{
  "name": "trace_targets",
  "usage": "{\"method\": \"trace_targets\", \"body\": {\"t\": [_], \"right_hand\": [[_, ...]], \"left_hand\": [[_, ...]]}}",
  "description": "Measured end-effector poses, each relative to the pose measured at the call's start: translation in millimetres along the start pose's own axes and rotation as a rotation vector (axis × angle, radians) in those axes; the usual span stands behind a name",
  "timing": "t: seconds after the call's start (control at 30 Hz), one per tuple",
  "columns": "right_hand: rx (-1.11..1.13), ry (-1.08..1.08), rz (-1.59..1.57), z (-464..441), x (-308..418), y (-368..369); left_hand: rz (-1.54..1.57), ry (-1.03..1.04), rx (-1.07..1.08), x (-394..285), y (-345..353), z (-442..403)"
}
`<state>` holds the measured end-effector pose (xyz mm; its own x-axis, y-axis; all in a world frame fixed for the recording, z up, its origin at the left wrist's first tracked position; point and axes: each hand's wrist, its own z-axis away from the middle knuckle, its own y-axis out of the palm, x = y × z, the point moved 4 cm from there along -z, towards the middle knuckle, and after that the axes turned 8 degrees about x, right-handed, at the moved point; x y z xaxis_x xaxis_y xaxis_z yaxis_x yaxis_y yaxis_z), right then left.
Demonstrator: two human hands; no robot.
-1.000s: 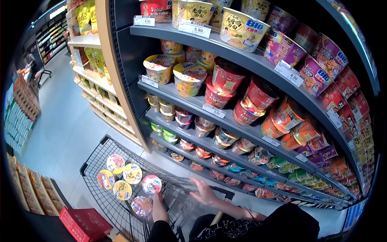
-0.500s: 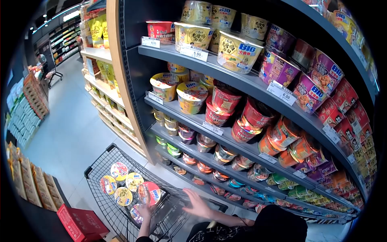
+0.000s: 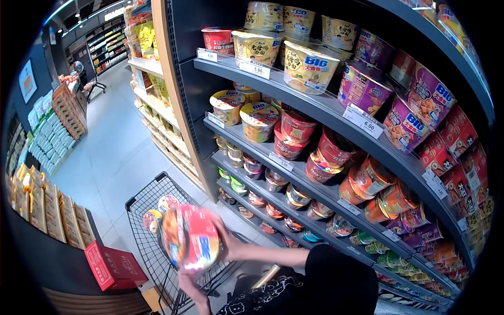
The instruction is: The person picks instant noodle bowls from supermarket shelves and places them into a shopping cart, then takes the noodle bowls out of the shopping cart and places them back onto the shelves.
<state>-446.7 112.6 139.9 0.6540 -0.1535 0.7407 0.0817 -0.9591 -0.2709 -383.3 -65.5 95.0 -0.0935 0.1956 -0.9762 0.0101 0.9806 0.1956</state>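
A red instant noodle bowl (image 3: 190, 237), its printed lid turned towards me, is lifted close to the camera above the shopping cart (image 3: 145, 190). My right hand (image 3: 226, 240) is closed round its right side. My left hand (image 3: 193, 287) supports it from below, with the fingers partly hidden by the bowl. Behind it, two noodle bowls in the cart show: a white and red one (image 3: 168, 202) and a yellow one (image 3: 152, 219). The rest of the cart's contents is hidden by the held bowl.
Shelves of instant noodle bowls (image 3: 260, 122) curve along my right, with price tags (image 3: 363, 122) on their edges. A red box (image 3: 113, 268) and packaged goods (image 3: 50, 210) are at the left. The aisle floor (image 3: 118, 152) runs ahead towards another cart (image 3: 96, 86).
The red bowl has come up out of the cart towards the camera, held in both hands. My right hand, previously open and apart, has joined it. The view has shifted slightly.
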Motion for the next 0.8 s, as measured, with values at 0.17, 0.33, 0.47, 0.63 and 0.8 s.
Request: {"method": "trace_targets", "body": {"t": [0.17, 0.33, 0.47, 0.63, 0.8], "right_hand": [[-0.232, -0.213, 0.098, -173, 22, -115], [-0.612, -0.087, 0.556, -341, 34, -253], [-0.758, 0.160, 0.731, -420, 14, -316], [-0.781, 0.249, 0.841, -456, -44, -370], [-0.494, 0.323, 0.695, -481, -95, -412]], "left_hand": [[-0.200, -0.146, 0.107, 70, 20, 17], [-0.514, -0.156, 0.142, 96, 17, 29], [-0.573, -0.199, 0.143, 83, 18, 27], [-0.637, -0.139, 0.180, 87, 19, 27], [-0.658, -0.149, 0.186, 89, 18, 26]]}}
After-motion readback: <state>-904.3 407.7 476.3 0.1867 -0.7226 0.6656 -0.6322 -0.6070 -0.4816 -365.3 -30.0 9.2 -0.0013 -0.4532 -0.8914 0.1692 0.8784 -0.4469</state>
